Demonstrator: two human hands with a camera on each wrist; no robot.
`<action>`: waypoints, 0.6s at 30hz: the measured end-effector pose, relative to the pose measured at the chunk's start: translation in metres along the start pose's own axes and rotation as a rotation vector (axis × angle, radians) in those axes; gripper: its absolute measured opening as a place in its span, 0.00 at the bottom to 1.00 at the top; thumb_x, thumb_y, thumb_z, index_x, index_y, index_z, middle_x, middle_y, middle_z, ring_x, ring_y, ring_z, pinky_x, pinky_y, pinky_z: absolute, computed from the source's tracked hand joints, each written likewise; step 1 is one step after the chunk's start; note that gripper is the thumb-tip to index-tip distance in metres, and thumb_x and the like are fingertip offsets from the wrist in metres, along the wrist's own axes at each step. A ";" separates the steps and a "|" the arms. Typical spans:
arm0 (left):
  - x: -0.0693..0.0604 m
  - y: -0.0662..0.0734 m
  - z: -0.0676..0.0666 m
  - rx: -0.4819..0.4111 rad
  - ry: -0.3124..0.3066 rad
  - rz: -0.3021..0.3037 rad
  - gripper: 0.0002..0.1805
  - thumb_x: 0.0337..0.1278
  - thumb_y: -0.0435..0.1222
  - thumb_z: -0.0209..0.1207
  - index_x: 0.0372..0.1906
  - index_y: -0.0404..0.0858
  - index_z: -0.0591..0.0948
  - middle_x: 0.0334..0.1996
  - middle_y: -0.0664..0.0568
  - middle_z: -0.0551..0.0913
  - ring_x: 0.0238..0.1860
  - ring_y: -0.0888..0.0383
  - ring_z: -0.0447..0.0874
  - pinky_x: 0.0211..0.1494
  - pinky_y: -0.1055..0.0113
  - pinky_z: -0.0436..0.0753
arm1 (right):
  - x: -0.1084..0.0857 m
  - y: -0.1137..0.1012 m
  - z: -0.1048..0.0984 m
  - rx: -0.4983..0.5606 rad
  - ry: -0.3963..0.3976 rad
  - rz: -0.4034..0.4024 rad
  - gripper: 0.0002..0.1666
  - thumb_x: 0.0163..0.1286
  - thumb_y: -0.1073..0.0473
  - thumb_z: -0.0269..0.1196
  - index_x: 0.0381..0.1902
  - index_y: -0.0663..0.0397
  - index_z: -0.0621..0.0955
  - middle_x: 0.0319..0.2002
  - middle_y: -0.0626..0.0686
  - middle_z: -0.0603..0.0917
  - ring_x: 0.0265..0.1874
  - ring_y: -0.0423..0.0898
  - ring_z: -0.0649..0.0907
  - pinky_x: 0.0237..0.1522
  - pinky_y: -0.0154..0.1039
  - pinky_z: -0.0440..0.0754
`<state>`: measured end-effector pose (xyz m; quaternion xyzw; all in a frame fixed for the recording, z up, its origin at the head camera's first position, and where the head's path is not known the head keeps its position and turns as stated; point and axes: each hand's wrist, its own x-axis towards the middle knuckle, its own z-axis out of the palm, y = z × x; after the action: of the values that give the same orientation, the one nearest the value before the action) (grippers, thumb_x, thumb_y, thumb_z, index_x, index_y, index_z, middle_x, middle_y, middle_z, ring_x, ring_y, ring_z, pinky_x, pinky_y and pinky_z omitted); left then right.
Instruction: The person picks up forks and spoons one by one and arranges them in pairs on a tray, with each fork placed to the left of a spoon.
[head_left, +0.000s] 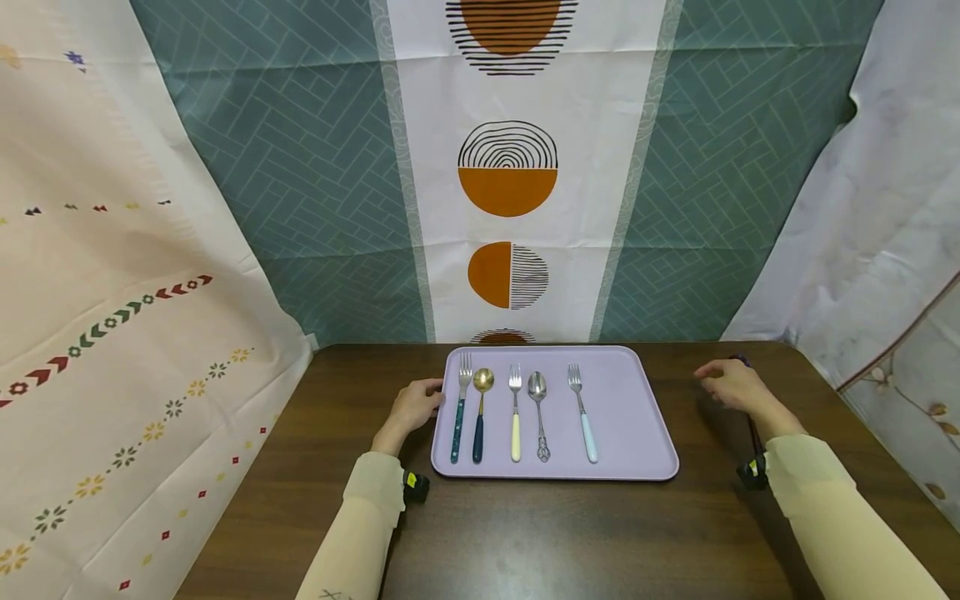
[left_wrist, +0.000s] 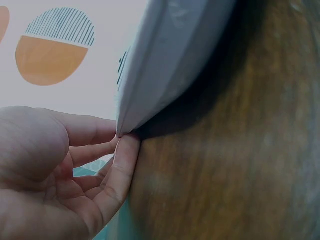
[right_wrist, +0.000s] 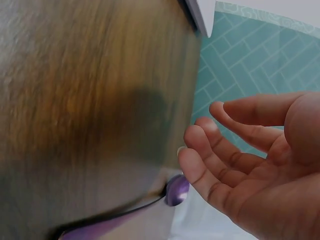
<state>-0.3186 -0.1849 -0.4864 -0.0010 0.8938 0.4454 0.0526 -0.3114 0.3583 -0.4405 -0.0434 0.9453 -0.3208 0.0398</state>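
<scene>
A lilac tray (head_left: pixel 630 417) lies on the table with several pieces of cutlery in it. From left to right come a green-handled fork (head_left: pixel 458 425), a gold spoon with dark handle (head_left: pixel 478 429), a yellow-handled fork (head_left: pixel 516 425), an ornate silver spoon (head_left: pixel 541 425) and a pale-blue-handled fork (head_left: pixel 587 429). At the tray's left rim, my left hand (head_left: pixel 415 406) pinches the edge between thumb and fingers (left_wrist: pixel 127 160). Right of the tray, my right hand (head_left: pixel 733 383) hovers with loosely bent fingers, holding nothing. Beside it lies a purple spoon (right_wrist: pixel 177 190), partly hidden by the hand and wrist in the head view.
The brown wooden table (head_left: pixel 570 542) carries everything. A patterned curtain (head_left: pixel 337 167) hangs right behind its back edge, with pale cloths (head_left: pixel 135 375) at both sides. Each wrist wears a small black camera (head_left: pixel 415 486).
</scene>
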 end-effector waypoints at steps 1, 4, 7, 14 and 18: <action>0.000 0.000 0.000 0.001 0.000 0.001 0.22 0.76 0.33 0.54 0.70 0.30 0.77 0.56 0.35 0.85 0.49 0.45 0.90 0.54 0.52 0.87 | 0.000 0.002 -0.001 -0.004 0.001 0.001 0.20 0.73 0.67 0.54 0.56 0.80 0.76 0.23 0.52 0.79 0.24 0.47 0.80 0.24 0.39 0.81; 0.000 0.000 -0.001 -0.001 -0.002 0.004 0.22 0.76 0.32 0.54 0.70 0.29 0.76 0.56 0.35 0.84 0.49 0.45 0.90 0.54 0.52 0.87 | -0.001 0.004 -0.003 -0.011 0.020 0.009 0.21 0.72 0.67 0.54 0.56 0.79 0.77 0.22 0.51 0.79 0.24 0.46 0.80 0.23 0.39 0.81; 0.000 -0.001 -0.001 -0.002 -0.003 0.003 0.23 0.76 0.32 0.54 0.70 0.30 0.76 0.56 0.35 0.84 0.49 0.45 0.90 0.54 0.51 0.87 | -0.002 0.006 -0.005 -0.007 0.053 0.014 0.21 0.71 0.67 0.53 0.56 0.78 0.77 0.22 0.51 0.80 0.23 0.46 0.81 0.22 0.39 0.81; -0.001 -0.001 0.000 0.007 -0.003 0.002 0.22 0.76 0.33 0.54 0.69 0.30 0.77 0.56 0.35 0.84 0.49 0.45 0.90 0.55 0.51 0.87 | -0.004 0.012 -0.010 -0.012 0.090 0.022 0.21 0.71 0.67 0.53 0.56 0.79 0.76 0.29 0.62 0.82 0.24 0.45 0.80 0.23 0.38 0.82; 0.000 -0.002 0.000 0.011 -0.004 0.003 0.23 0.77 0.33 0.54 0.70 0.31 0.77 0.56 0.36 0.84 0.49 0.45 0.90 0.55 0.51 0.87 | -0.004 0.023 -0.014 -0.080 0.118 0.010 0.21 0.71 0.66 0.54 0.55 0.78 0.77 0.39 0.72 0.83 0.28 0.54 0.82 0.29 0.44 0.82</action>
<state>-0.3181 -0.1862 -0.4874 0.0014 0.8961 0.4406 0.0538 -0.3100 0.3848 -0.4433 -0.0215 0.9583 -0.2846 -0.0162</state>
